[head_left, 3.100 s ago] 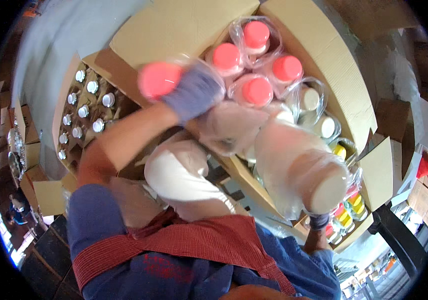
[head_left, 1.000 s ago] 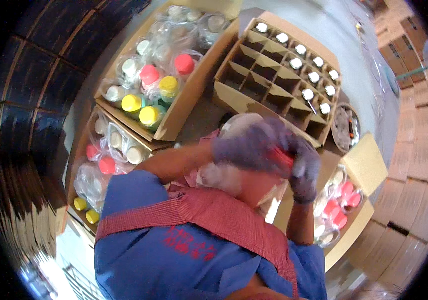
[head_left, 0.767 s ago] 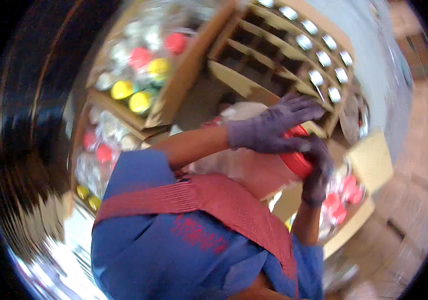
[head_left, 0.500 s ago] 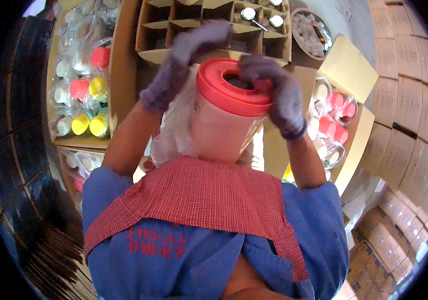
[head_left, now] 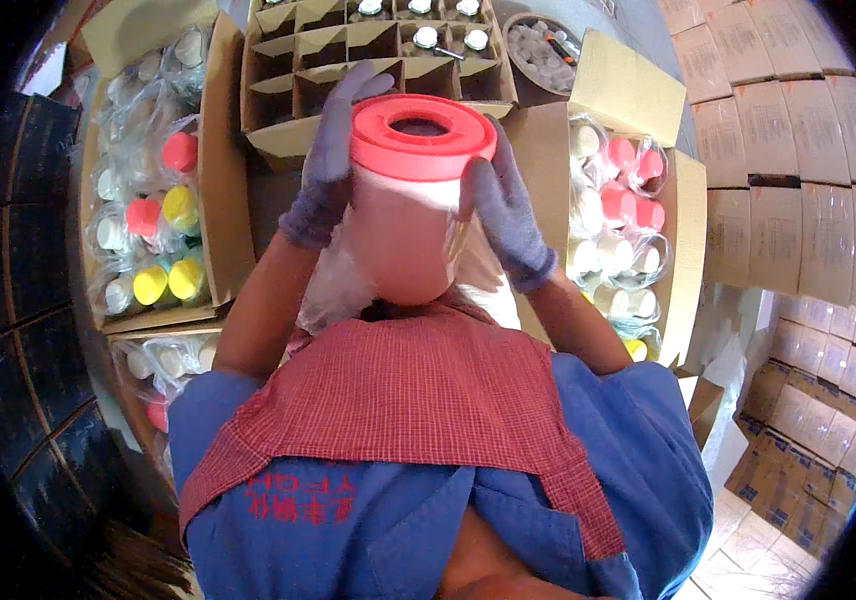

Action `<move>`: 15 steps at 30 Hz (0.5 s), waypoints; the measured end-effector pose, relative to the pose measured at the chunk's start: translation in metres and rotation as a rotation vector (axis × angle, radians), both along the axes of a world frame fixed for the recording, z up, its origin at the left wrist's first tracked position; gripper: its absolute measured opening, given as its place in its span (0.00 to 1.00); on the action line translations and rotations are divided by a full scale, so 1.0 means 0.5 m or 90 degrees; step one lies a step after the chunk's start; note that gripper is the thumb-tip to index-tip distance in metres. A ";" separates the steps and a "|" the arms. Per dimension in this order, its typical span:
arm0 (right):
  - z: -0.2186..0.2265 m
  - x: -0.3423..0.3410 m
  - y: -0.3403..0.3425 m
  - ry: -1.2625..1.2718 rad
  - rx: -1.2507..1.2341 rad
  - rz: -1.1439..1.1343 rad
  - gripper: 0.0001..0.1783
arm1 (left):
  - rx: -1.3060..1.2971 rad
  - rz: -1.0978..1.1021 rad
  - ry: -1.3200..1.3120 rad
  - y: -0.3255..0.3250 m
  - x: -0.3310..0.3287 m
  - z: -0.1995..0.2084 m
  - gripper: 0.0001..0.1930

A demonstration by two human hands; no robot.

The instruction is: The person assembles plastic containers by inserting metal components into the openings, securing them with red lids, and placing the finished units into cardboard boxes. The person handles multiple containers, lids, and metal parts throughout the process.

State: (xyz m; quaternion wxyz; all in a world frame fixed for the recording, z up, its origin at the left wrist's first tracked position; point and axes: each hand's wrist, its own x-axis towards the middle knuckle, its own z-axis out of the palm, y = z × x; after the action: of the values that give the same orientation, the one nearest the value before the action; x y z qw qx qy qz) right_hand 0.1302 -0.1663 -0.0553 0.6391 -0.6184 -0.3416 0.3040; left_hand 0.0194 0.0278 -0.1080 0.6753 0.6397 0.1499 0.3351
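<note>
Between my two gloved hands stands a large clear jar (head_left: 403, 235), tilted slightly, with a red ring-shaped lid (head_left: 376, 140) that has a round hole in its middle. My left hand (head_left: 326, 170), in a grey glove, presses along the jar's left side, its fingers reaching past the lid. On the other side my right hand (head_left: 510, 215) grips the jar just under the lid, thumb toward me. A crumpled clear plastic bag (head_left: 333, 285) hangs beside the jar's lower left. The jar's base is close to my red checked apron (head_left: 408, 390).
Beyond my hands is a divided carton (head_left: 298, 135) with several white-topped items in its cells. A round tub (head_left: 538, 60) of clear pieces stands beside it. Open cartons of wrapped, colour-capped bottles flank me, left (head_left: 233, 190) and right (head_left: 683, 250). Stacked boxes (head_left: 778, 130) line the right.
My right hand has moved off the lid's hole down to the jar's side. My left hand has come against the jar from the left. The jar now stands more upright.
</note>
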 end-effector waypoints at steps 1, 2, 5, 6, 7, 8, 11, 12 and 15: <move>-0.004 -0.005 -0.006 0.038 0.020 0.009 0.30 | -0.019 0.014 -0.019 -0.023 -0.004 0.011 0.43; -0.012 -0.008 -0.010 0.075 0.041 0.019 0.31 | -0.041 0.030 -0.039 -0.052 -0.013 0.022 0.45; -0.043 0.055 -0.029 0.104 0.100 0.144 0.29 | 0.284 0.123 0.090 -0.170 -0.079 0.115 0.48; -0.035 0.054 -0.036 0.073 0.080 0.154 0.28 | 0.373 0.103 0.094 -0.181 -0.098 0.122 0.52; -0.047 0.058 -0.042 -0.009 0.073 0.167 0.28 | 0.336 0.087 0.065 -0.167 -0.111 0.112 0.51; -0.058 0.063 -0.049 -0.091 0.068 0.175 0.28 | 0.293 0.072 0.037 -0.151 -0.128 0.095 0.50; -0.048 0.059 -0.055 0.230 0.185 0.258 0.26 | 0.193 0.061 0.102 -0.141 -0.151 -0.069 0.43; -0.058 0.082 -0.057 0.348 0.186 0.267 0.28 | 0.257 0.065 0.149 -0.161 -0.147 -0.049 0.42; -0.003 0.178 -0.039 0.353 0.116 0.232 0.30 | 0.287 0.042 0.258 -0.215 -0.149 0.049 0.39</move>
State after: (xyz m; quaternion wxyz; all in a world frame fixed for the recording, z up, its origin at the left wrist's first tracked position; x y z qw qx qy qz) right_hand 0.2191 -0.1860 -0.0567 0.6953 -0.3816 -0.2856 0.5380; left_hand -0.0551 -0.0796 -0.0835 0.4616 0.8219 0.2244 0.2473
